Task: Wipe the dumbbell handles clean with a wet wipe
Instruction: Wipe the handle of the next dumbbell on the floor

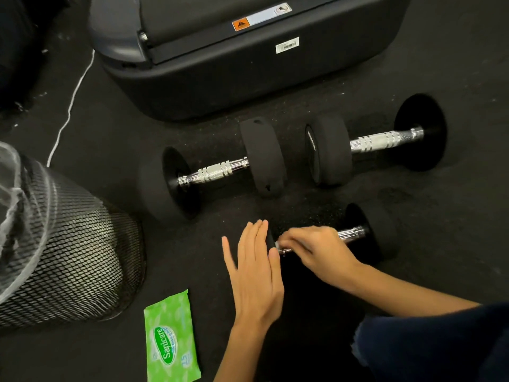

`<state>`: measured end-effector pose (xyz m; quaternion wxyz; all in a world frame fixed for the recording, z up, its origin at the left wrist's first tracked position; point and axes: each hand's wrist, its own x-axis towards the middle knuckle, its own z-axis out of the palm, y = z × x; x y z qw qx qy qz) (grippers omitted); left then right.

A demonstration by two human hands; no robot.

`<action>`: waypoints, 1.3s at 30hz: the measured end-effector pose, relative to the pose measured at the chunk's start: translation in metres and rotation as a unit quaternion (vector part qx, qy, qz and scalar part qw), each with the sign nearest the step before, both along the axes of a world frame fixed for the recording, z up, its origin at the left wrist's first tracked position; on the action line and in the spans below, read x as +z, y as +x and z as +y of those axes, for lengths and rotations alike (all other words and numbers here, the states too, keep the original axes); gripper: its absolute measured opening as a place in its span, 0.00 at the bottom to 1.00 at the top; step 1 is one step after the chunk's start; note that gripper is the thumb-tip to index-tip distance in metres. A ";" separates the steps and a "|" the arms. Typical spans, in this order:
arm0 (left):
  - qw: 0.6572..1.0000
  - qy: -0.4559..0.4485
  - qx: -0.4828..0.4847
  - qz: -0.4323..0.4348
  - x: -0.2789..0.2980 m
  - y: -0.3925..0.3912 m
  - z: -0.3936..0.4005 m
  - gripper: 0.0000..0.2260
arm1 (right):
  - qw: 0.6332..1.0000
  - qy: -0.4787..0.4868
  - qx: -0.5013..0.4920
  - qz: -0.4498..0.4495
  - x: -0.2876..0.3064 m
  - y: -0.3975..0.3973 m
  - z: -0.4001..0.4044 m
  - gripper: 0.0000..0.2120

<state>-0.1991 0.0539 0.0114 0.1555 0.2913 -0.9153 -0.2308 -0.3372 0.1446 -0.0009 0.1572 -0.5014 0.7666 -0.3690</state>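
Three black dumbbells with chrome handles lie on the dark floor. Two lie at the back, one with its handle (pixel 212 172) to the left and one with its handle (pixel 385 139) to the right. On the nearest dumbbell (pixel 369 230), my right hand (pixel 311 249) curls round the handle, and a small white bit of wet wipe (pixel 277 244) shows at its fingertips. Beside it, my left hand (pixel 256 271) presses flat, fingers straight, against the dumbbell's left weight, hiding most of that weight.
A green pack of wet wipes (pixel 170 337) lies on the floor near my left forearm. A black mesh bin (pixel 68 257) with a plastic liner stands at the left. A treadmill base (pixel 248 78) sits behind the dumbbells, and a white cable (pixel 68 106) runs along the floor.
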 end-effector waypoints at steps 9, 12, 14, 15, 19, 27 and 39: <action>1.000 -0.030 0.008 -0.004 -0.008 0.013 0.015 0.23 | 0.996 0.071 -0.043 -0.034 0.015 0.011 0.006 0.05; 0.999 -0.046 0.008 -0.016 -0.008 0.015 0.017 0.24 | 0.986 0.140 -0.082 -0.023 0.014 0.009 -0.009 0.05; 0.998 -0.051 0.007 -0.019 -0.009 0.016 0.017 0.25 | 0.993 0.088 -0.053 -0.060 0.015 0.013 0.005 0.06; 0.998 -0.052 0.007 -0.018 -0.009 0.017 0.018 0.25 | 0.995 0.062 -0.022 -0.080 0.016 0.016 0.017 0.07; 0.998 -0.058 0.013 -0.017 -0.010 0.019 0.023 0.23 | 0.996 0.003 -0.022 -0.086 0.014 0.012 0.030 0.06; 0.997 -0.070 -0.007 -0.014 -0.019 0.034 0.034 0.23 | 0.999 -0.012 0.045 0.023 0.002 0.029 0.048 0.16; 0.998 -0.063 -0.003 -0.029 -0.021 0.038 0.037 0.23 | 0.998 -0.035 -0.003 0.056 -0.002 0.040 0.036 0.15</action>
